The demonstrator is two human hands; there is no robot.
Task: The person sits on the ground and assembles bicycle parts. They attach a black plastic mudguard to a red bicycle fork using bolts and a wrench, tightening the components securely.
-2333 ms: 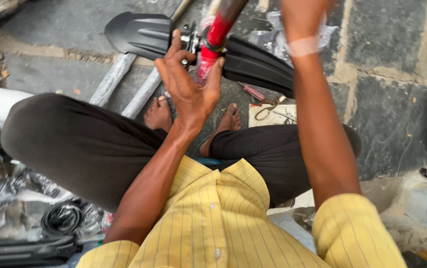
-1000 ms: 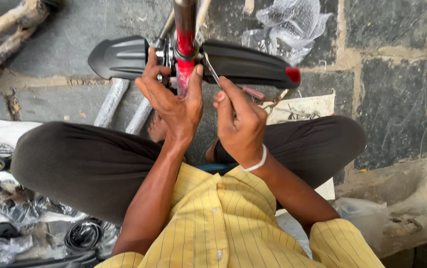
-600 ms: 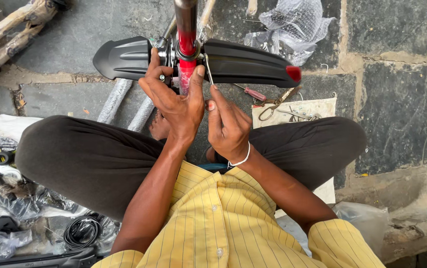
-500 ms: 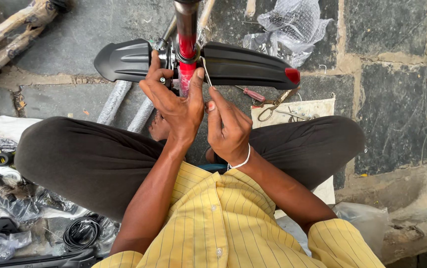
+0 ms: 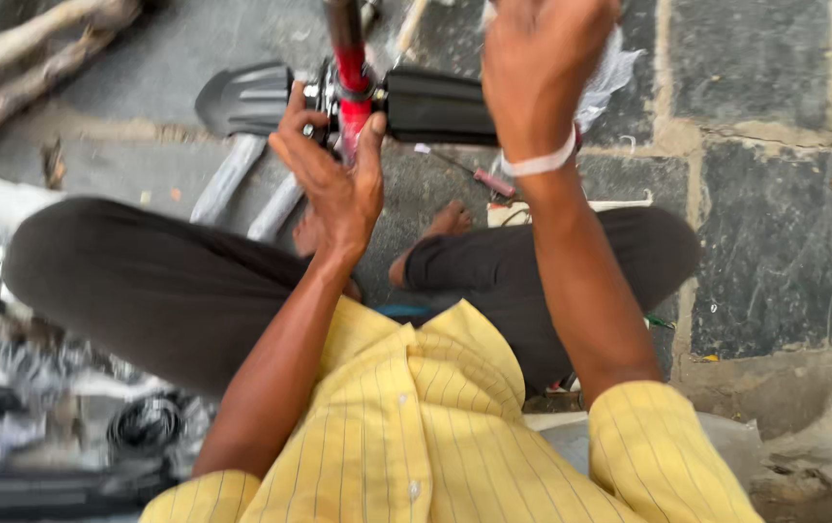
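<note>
nearest, the left hand (image 5: 333, 184) grips the red tube (image 5: 350, 68) where it meets the black mudguard (image 5: 338, 97), fingers wrapped around the joint; the mudguard lies on the stone floor (image 5: 774, 194) beyond the crossed legs, long axis running left to right; the tube runs away toward the top edge, cut off there; the right hand (image 5: 537, 63) is raised, covering the mudguard's right end; its grasp cannot be told, the fingers being out of frame.
</note>
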